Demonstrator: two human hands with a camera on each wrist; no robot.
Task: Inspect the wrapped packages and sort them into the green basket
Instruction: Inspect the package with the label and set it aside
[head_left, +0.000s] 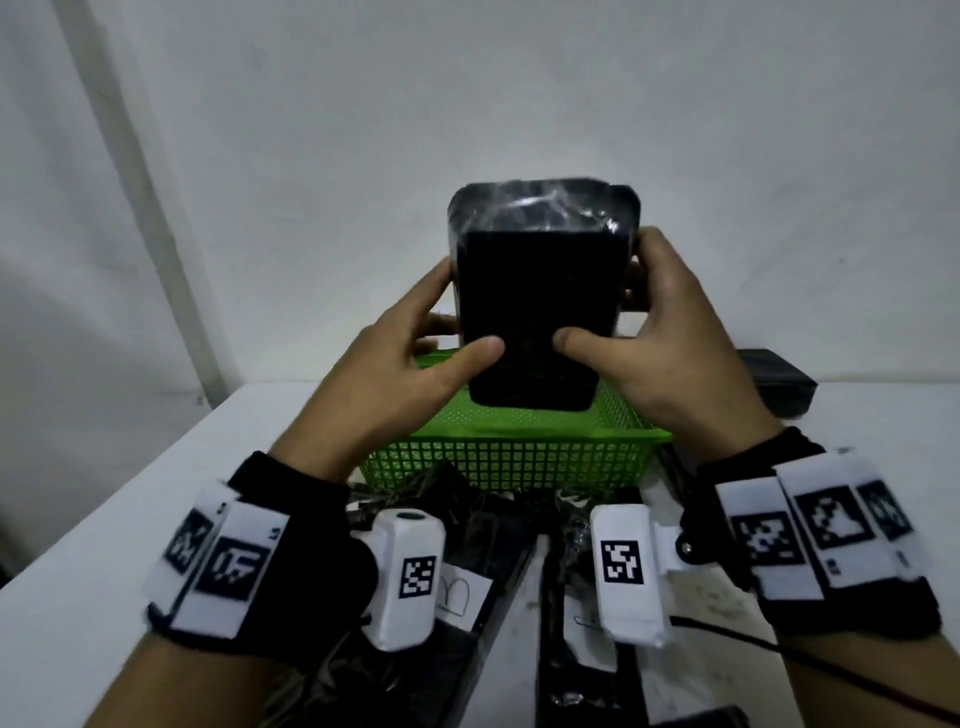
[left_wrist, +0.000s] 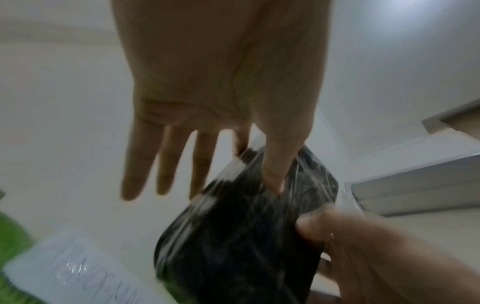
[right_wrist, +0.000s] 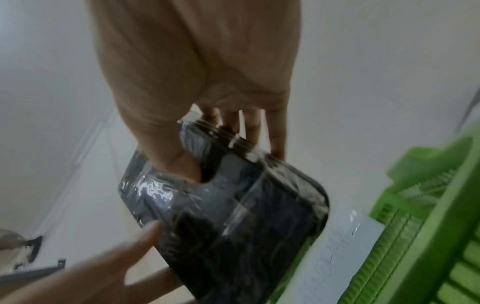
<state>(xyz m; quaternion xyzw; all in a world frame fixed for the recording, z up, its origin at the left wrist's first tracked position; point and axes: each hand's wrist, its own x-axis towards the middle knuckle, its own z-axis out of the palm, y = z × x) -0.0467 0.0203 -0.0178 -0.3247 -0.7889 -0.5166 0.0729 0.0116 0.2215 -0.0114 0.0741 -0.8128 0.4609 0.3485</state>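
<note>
I hold a black package (head_left: 540, 312) wrapped in clear film upright above the green mesh basket (head_left: 519, 457). My left hand (head_left: 454, 327) grips its left edge, with the thumb on the near face and the fingers behind. My right hand (head_left: 618, 299) grips the right edge the same way. In the left wrist view the left hand (left_wrist: 259, 164) pinches the package (left_wrist: 246, 236) between thumb and forefinger, and the other fingers spread free. In the right wrist view the right hand (right_wrist: 223, 152) has its thumb pressed on the film of the package (right_wrist: 233, 216), beside the basket (right_wrist: 428, 226).
More dark wrapped packages (head_left: 467, 525) with white labels lie on the white table (head_left: 130, 493) between the basket and me. A white film-covered item (right_wrist: 337, 246) lies in the basket. A black box (head_left: 779, 384) sits at the back right, and a cable (head_left: 779, 654) runs near my right wrist.
</note>
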